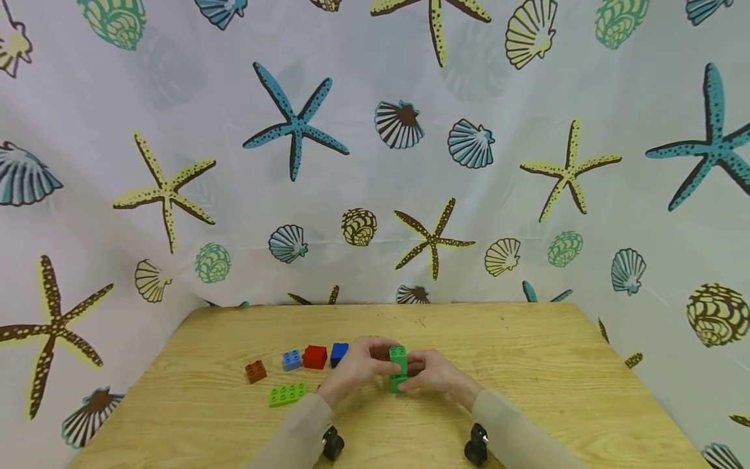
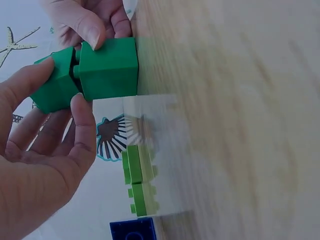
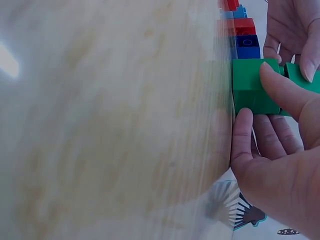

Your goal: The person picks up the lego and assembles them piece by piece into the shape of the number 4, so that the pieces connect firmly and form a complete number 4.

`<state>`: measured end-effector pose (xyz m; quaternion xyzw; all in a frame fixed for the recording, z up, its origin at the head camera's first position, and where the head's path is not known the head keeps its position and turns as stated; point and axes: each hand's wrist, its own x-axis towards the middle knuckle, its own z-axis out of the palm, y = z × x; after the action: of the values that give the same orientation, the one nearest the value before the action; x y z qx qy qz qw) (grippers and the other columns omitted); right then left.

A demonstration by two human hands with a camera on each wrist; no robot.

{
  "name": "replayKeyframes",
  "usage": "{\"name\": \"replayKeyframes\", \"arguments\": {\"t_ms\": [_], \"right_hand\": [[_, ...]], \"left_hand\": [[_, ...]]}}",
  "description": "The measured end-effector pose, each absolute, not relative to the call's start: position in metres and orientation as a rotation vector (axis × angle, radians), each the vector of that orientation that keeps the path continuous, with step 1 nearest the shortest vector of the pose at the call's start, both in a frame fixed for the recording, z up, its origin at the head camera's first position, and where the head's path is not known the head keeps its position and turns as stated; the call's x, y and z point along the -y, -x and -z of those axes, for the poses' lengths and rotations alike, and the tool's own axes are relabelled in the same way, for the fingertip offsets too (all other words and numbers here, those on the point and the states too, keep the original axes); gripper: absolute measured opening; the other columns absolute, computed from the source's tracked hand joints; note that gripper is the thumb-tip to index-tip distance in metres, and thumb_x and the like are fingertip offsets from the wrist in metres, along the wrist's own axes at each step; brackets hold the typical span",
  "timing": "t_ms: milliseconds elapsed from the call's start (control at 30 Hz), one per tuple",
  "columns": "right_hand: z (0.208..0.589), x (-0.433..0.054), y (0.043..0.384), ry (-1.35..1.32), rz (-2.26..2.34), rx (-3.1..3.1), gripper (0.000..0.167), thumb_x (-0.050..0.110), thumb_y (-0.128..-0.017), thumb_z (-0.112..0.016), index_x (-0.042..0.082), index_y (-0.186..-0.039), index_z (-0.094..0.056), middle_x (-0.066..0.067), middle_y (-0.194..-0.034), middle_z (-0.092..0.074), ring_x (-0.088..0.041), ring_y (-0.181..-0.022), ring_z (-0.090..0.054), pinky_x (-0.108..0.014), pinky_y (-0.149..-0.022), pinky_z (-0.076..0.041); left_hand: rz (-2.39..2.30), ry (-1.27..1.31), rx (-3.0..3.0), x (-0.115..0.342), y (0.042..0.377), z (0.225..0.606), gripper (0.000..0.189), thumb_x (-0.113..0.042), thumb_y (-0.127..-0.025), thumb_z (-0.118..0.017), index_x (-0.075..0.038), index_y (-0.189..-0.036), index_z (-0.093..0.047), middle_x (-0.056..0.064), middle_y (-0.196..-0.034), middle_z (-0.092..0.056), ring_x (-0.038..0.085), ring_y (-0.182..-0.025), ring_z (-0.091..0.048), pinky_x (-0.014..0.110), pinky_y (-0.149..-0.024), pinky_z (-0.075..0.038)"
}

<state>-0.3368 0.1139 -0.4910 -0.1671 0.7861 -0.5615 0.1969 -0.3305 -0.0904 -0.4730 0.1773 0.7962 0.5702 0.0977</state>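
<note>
One upper green brick (image 1: 397,354) above one lower green brick (image 1: 394,386), gap at seam, right of dark blue brick (image 1: 338,354). Upper: thumb-and-finger pinch by left hand (image 1: 362,363), fingers bent. Lower: matching pinch by right hand (image 1: 436,374), base on wooden tabletop (image 1: 539,397).

"Where does your head view look from?"
"High over your forearms (image 1: 295,430), facing forward and down, far enough back to take in the surface (image 1: 504,352) and the patterned cloth (image 1: 375,176) behind it."
"And your wrist views?"
"Each looks from close in, the surface tipped sideways: on the right in your left-wrist view, on the left in the other. All three share your left hand (image 1: 359,365), right hand (image 1: 438,372) and green brick stack (image 1: 399,360)."
</note>
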Motion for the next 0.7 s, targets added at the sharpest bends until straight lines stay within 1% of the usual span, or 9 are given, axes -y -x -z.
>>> {"name": "replayKeyframes", "arguments": {"t_ms": [233,367,500,700], "right_hand": [[0.4912,-0.1133,0.3369,0.444,1.585,-2.202,0.040,0.004,-0.080,-0.078,0.002,-0.118,-0.065,-0.007,-0.111,-0.070,-0.019,-0.103,-0.066,-0.035,-0.090,-0.054],[0.4928,-0.1109,0.3332,0.424,1.577,-2.197,0.038,0.004,-0.080,-0.079,0.003,-0.115,-0.066,-0.007,-0.109,-0.071,-0.017,-0.101,-0.066,-0.034,-0.088,-0.054],[0.4950,-0.1103,0.3347,0.422,1.581,-2.200,0.038,0.003,-0.080,-0.079,0.002,-0.115,-0.066,-0.006,-0.107,-0.071,-0.017,-0.099,-0.066,-0.033,-0.085,-0.055],[0.4929,-0.1112,0.3366,0.438,1.581,-2.206,0.038,0.002,-0.079,-0.079,0.002,-0.114,-0.066,-0.007,-0.107,-0.071,-0.017,-0.100,-0.066,-0.033,-0.086,-0.055]], "left_hand": [[-1.547,-0.567,-2.471,0.0920,0.3354,0.4737,0.035,-0.017,-0.084,-0.079,-0.017,-0.118,-0.070,0.000,-0.106,-0.072,0.016,-0.098,-0.066,0.039,-0.090,-0.053],[-1.453,-0.581,-2.534,0.0939,0.3328,0.4749,0.035,-0.020,-0.083,-0.080,-0.018,-0.117,-0.071,-0.002,-0.105,-0.072,0.014,-0.098,-0.066,0.041,-0.090,-0.053],[-1.423,-0.610,-2.554,0.0944,0.3323,0.4740,0.034,-0.020,-0.083,-0.080,-0.018,-0.116,-0.071,-0.002,-0.104,-0.072,0.014,-0.097,-0.066,0.041,-0.088,-0.053],[-1.388,-0.657,-2.582,0.0933,0.3313,0.4707,0.034,-0.019,-0.083,-0.079,-0.018,-0.116,-0.071,-0.003,-0.104,-0.072,0.014,-0.097,-0.066,0.042,-0.089,-0.053]]}}
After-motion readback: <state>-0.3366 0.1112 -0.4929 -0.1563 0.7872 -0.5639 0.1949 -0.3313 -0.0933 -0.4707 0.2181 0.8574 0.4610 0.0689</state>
